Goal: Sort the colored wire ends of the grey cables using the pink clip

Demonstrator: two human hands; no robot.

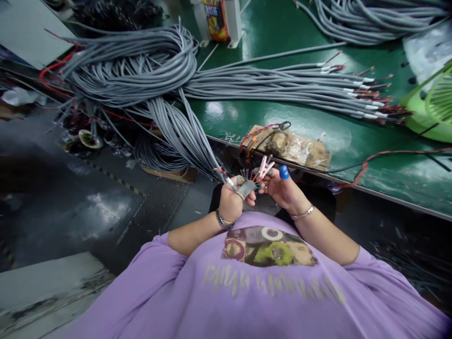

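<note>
Grey, plastic-sheathed cable (231,183) in our left hand (231,205), beside the glossy green desk (406,181).
Our left grip clamps it; whether our right hand (285,192) pinches the pink plastic clip (264,168), we cannot tell. We judge the cable light and springy, best held behind its fragile, thin multicoloured wires (252,174); its long axis slants down rightward, wires fanning deskward.

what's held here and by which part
The left hand grips a grey cable near its end, beside fanned wires; whether the right hand holds the pink clip cannot be told.

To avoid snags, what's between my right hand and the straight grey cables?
Head view: a wooden block with red and black wires, on the green tabletop.
</note>
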